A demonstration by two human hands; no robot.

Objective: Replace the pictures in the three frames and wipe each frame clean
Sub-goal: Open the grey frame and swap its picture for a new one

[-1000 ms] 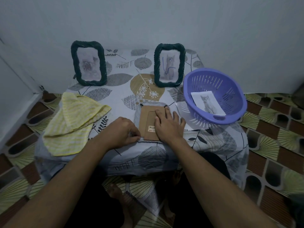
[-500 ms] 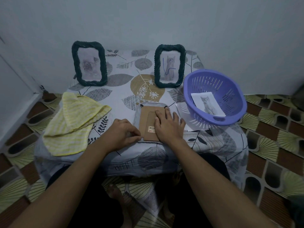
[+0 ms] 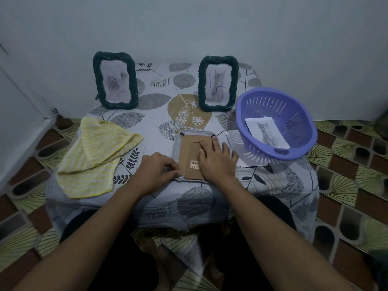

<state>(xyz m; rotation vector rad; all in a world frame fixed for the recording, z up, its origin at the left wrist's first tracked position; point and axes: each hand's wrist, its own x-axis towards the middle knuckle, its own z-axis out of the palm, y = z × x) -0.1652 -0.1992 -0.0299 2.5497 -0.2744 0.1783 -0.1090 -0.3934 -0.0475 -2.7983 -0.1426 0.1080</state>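
A third frame [image 3: 188, 153] lies face down near the table's front edge, its brown cardboard back up. My right hand [image 3: 216, 160] presses flat on that back with straight fingers. My left hand [image 3: 158, 170] pinches something small at the frame's lower left corner; what it pinches is hidden by the fingers. Two dark rope-edged frames stand at the back: the left frame [image 3: 114, 80] holds a faded picture, the right frame [image 3: 218, 84] a cat picture with a blue scribble. A yellow striped cloth [image 3: 94, 158] lies at the left.
A purple slotted basket [image 3: 298, 114] sits at the right and holds a cat picture [image 3: 266, 132]. A white sheet [image 3: 233, 139] pokes out from under it. The small table wears a leaf-print cover [image 3: 159, 114] and stands against a pale wall. Patterned floor tiles surround it.
My left hand's fingers have shifted slightly at the frame's lower left corner. My right hand stays flat on the cardboard back.
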